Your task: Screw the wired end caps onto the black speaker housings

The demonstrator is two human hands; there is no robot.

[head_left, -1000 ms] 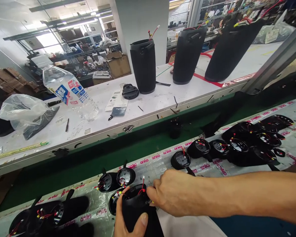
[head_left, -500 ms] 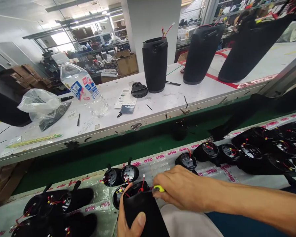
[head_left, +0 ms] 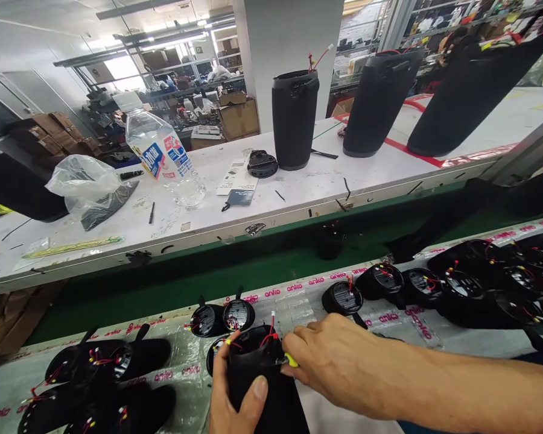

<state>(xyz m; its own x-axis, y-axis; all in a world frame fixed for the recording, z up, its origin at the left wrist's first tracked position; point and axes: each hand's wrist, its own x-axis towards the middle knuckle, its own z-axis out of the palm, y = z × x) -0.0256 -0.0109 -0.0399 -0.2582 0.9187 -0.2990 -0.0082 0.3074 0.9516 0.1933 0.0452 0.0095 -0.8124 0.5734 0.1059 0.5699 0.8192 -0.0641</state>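
My left hand (head_left: 238,395) is wrapped around a black fabric-covered speaker housing (head_left: 276,398), thumb on its front and fingers along the left side. The housing tilts with its open top away from me; red wires (head_left: 273,328) with small plugs come out of the top. In my closed right hand (head_left: 330,355) is a small yellow-handled tool (head_left: 291,360), mostly covered by the fingers, so its exact kind is hidden. Its tip is at the right side of the housing's rim. Just behind the left fingers stand more housings, one (head_left: 238,314) with its inside showing.
More black housings with wires lie left (head_left: 113,361) and right (head_left: 423,283) on the plastic-covered surface (head_left: 185,361). Beyond a green strip, a white bench (head_left: 289,205) holds a water bottle (head_left: 163,157), a plastic bag (head_left: 84,187), a black cap-like part (head_left: 262,164) and upright housings (head_left: 295,120).
My right hand and the yellow-handled tool have shifted slightly down and right along the rim. The left hand still grips the housing. The whole view has moved a little.
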